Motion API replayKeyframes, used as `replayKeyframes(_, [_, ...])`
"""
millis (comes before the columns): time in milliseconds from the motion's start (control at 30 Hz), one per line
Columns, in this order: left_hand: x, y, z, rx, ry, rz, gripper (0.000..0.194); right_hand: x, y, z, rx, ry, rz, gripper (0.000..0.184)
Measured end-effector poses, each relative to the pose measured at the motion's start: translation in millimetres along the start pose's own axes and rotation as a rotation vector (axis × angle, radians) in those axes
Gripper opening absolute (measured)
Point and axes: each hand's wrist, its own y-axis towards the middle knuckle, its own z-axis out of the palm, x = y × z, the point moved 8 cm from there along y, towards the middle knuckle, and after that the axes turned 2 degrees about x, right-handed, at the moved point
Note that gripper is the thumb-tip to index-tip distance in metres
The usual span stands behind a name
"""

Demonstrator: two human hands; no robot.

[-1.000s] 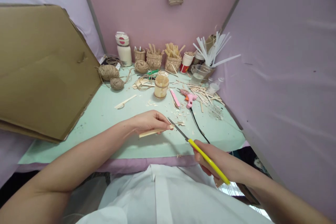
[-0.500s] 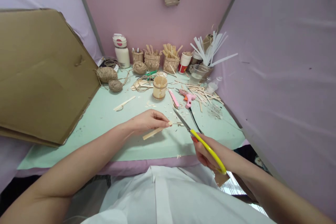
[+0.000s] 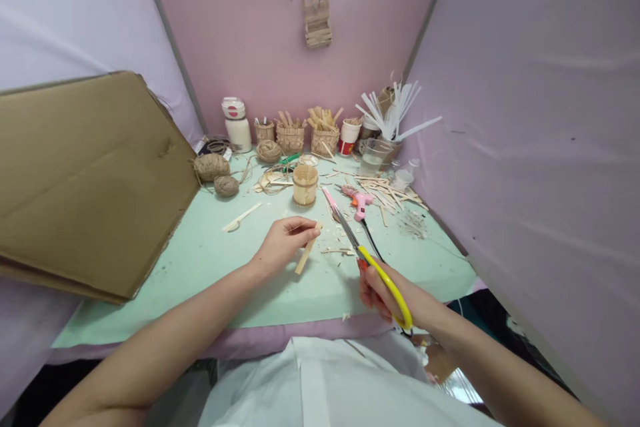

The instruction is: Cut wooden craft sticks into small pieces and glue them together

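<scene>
Between the thumb and fingers of my left hand [image 3: 287,242] is a flat wooden stick [image 3: 306,256], its longer end slanting down toward me. My right hand [image 3: 384,290] grips a pair of scissors [image 3: 383,273] by the yellow handles, blades pointing up and away to the left. The blades look nearly closed and stay apart from the stick. Past both hands stands a small wooden bucket [image 3: 305,187] with a darker band near its rim and base. The scissor tips overlap a pink cutter [image 3: 329,197] lying on the table.
A pink glue gun [image 3: 361,203] with a black cord lies right of the cutter. Loose wooden sticks [image 3: 387,190] are heaped behind it. Twine balls [image 3: 212,167] sit left, near a large cardboard sheet [image 3: 95,187]. Filled stick baskets [image 3: 325,141] line the back wall.
The view has tilted up a little. My left hand has turned the stick to a steeper slant. The scissor blades have swung slightly and now overlap the pink cutter.
</scene>
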Motion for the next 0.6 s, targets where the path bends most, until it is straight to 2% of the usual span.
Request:
replayKeyframes(100, [-4, 0, -2.2, -0.041, 0.012, 0.077, 0.031, 3, 7, -1, -0.055, 0.056, 0.018, 0.041])
replayKeyframes(167, [-5, -2, -1.4, -0.041, 0.015, 0.112, 0.027, 10, 14, -6, -0.149, 0.094, -0.008, 0.033])
replayKeyframes(333, [-6, -6, 5.3, -0.009, 0.03, 0.153, 0.023, 32, 37, -25, -0.44, 0.234, -0.203, 0.036])
replayKeyframes(467, [-6, -10, 11.1, 0.036, 0.06, 0.186, 0.022, 38, 60, -21, -0.444, 0.292, -0.287, 0.043])
replayKeyframes(600, [-2, -11, 13.1, 0.041, 0.064, 0.2, 0.021, 38, 69, -17, -0.472, 0.306, -0.286, 0.041])
